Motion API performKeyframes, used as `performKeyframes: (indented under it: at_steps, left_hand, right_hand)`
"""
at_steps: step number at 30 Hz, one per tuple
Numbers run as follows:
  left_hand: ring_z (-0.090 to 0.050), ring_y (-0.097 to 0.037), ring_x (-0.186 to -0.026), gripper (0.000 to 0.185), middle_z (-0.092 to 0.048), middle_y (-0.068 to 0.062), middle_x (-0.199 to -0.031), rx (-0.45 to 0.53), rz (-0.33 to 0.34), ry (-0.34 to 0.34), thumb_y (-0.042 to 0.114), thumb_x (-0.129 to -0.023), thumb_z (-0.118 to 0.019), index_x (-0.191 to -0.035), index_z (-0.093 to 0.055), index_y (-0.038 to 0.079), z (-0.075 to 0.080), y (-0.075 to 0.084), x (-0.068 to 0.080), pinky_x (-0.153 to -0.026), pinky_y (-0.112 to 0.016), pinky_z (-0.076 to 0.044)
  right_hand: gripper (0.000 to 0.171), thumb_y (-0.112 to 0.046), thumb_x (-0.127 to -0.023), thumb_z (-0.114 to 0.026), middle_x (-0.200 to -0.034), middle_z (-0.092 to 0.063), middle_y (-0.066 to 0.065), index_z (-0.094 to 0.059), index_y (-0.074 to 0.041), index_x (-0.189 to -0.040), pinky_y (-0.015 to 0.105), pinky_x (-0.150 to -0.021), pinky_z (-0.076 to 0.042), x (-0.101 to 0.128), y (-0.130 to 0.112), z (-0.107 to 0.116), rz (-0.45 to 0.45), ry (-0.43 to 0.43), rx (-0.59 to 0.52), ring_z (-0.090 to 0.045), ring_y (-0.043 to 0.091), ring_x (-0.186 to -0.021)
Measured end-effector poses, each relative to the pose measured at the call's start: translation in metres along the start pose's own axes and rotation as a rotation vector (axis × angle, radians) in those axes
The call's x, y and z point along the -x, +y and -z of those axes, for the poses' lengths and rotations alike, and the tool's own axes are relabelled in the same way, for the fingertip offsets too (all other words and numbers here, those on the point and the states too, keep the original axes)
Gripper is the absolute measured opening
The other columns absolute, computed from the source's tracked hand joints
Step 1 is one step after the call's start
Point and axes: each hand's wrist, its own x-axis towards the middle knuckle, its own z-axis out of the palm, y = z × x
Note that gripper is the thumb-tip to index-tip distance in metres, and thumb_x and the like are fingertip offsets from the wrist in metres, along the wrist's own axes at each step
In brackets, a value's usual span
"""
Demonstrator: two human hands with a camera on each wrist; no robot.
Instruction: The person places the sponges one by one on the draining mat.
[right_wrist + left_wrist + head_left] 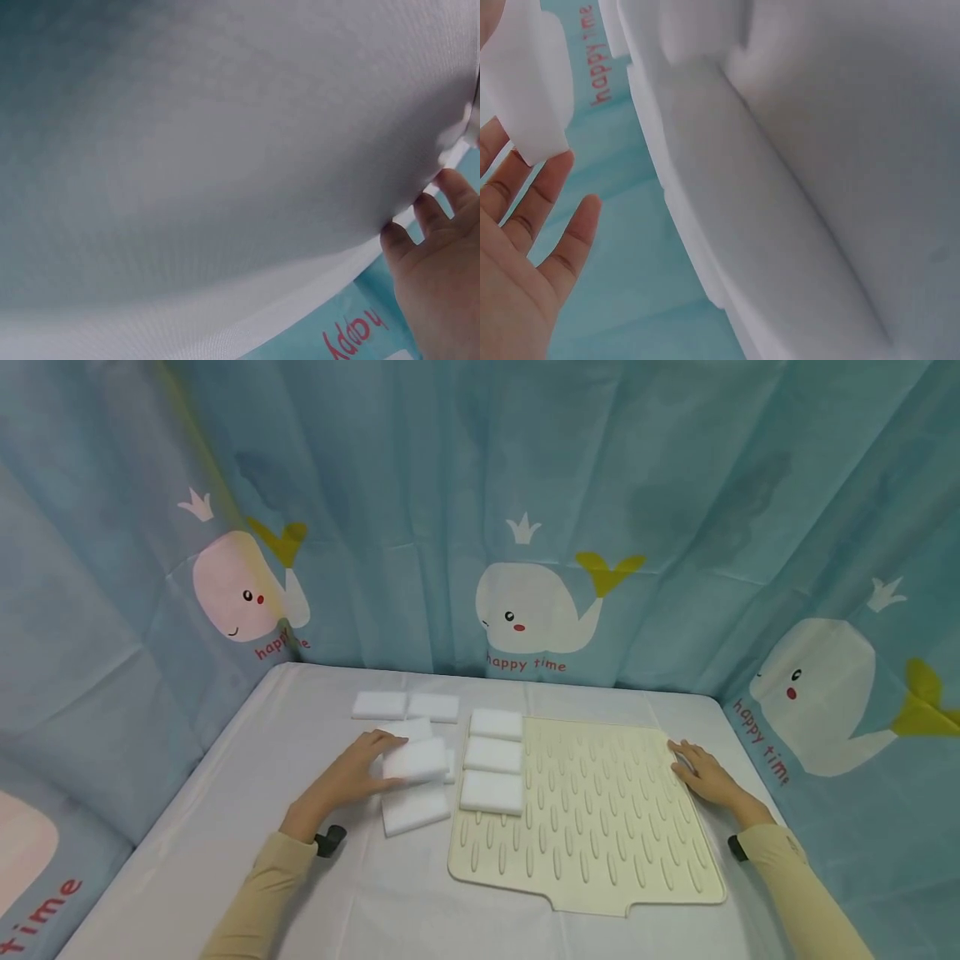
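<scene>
My left hand (352,774) pinches a white sponge block (415,761) between thumb and fingers, left of the cream ridged drying mat (592,827). In the left wrist view, the held sponge (525,82) stands between the thumb, partly cut off, and the fingertips. Under and around it lie more white sponges (415,810), some partly covered by it. Three sponges (492,792) form a column along the mat's left side. At the mat's upper right edge rests my right hand (705,777), its fingers loosely extended and holding nothing. In the right wrist view, its fingertips (396,232) touch the pale surface.
Two more white sponges (379,705) lie side by side toward the back of the white-covered table (300,718). A tab (588,903) juts from the mat's near edge. Blue curtains (405,585) with whale prints surround the table's back and sides.
</scene>
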Motion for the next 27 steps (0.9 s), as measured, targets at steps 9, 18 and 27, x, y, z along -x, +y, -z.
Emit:
performKeyframes:
  at_steps: [9,18,27]
  left_hand:
    - [-0.049,-0.019,-0.109,0.067,-0.052,0.0,-0.119,0.006,-0.101,-0.014,0.047,-0.074,-0.074,-0.129,-0.053,0.017,-0.012,0.023,-0.003,-0.092,-0.041,-0.044]
    - [-0.046,-0.011,-0.105,0.067,-0.05,0.006,-0.116,-0.005,-0.182,-0.022,0.056,-0.074,-0.069,-0.127,-0.054,0.019,-0.03,0.043,-0.003,-0.087,-0.034,-0.045]
    - [-0.046,-0.011,-0.106,0.064,-0.049,0.007,-0.116,0.028,-0.178,-0.08,0.047,-0.073,-0.075,-0.127,-0.054,0.02,-0.042,0.065,-0.001,-0.09,-0.035,-0.044]
  right_hand:
    - [0.054,-0.026,-0.097,-0.047,-0.142,-0.02,0.038,-0.031,0.002,-0.141,0.073,-0.094,-0.017,-0.001,0.002,0.001,0.008,-0.009,0.004,-0.018,0.059,-0.126]
    - [0.053,-0.024,-0.098,-0.046,-0.141,-0.02,0.039,-0.031,0.005,-0.14,0.073,-0.094,-0.016,0.0,-0.001,0.003,0.024,-0.015,-0.005,-0.017,0.06,-0.125]
    - [0.054,-0.024,-0.098,-0.046,-0.141,-0.019,0.039,-0.031,0.005,-0.14,0.073,-0.094,-0.016,0.0,-0.004,0.004,0.021,-0.021,0.001,-0.017,0.059,-0.126]
